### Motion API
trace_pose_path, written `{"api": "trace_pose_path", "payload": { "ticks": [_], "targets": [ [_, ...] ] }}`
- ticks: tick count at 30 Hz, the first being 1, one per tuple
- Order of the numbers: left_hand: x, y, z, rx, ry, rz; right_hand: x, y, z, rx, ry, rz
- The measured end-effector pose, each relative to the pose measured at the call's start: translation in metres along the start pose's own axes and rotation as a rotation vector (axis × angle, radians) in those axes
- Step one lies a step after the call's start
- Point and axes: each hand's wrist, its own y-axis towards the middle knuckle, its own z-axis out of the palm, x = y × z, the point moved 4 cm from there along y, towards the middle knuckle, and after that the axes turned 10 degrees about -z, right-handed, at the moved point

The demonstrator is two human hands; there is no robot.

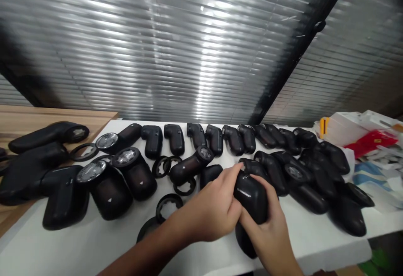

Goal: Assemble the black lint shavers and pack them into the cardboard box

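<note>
In the head view, both hands hold one black fabric shaver [252, 195] over the front of the white-covered table [204, 255]. My left hand [217, 207] is closed on its left side, with the fingers near the top end. My right hand [267, 230] wraps round its right side and lower part, the thumb toward the middle. Small pale lettering shows on the shaver's dark face. Another black rounded body [244, 242] lies just below it, partly hidden by my right hand. A black ring [169, 207] lies left of my left forearm.
Black shavers stand in a back row [174, 139] and lie piled at right [315, 171]. At left, some show round metal mesh heads [94, 171]. Several loose black rings [161, 166] lie among them. Plastic bags [374, 141] sit far right; blinds [176, 49] hang behind.
</note>
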Motion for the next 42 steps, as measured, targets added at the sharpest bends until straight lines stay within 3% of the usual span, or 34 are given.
{"api": "trace_pose_path", "payload": {
  "ticks": [13, 27, 42],
  "targets": [
    [0.008, 0.005, 0.0, -0.045, -0.067, 0.041, -0.001, 0.006, 0.004, 0.032, -0.106, 0.034],
    [0.004, 0.008, -0.006, -0.068, -0.127, 0.027, 0.003, 0.012, 0.006, 0.071, -0.018, 0.059],
    [-0.003, 0.001, -0.009, 0.034, 0.048, 0.003, 0.003, 0.01, -0.007, 0.094, -0.256, -0.27]
  ]
}}
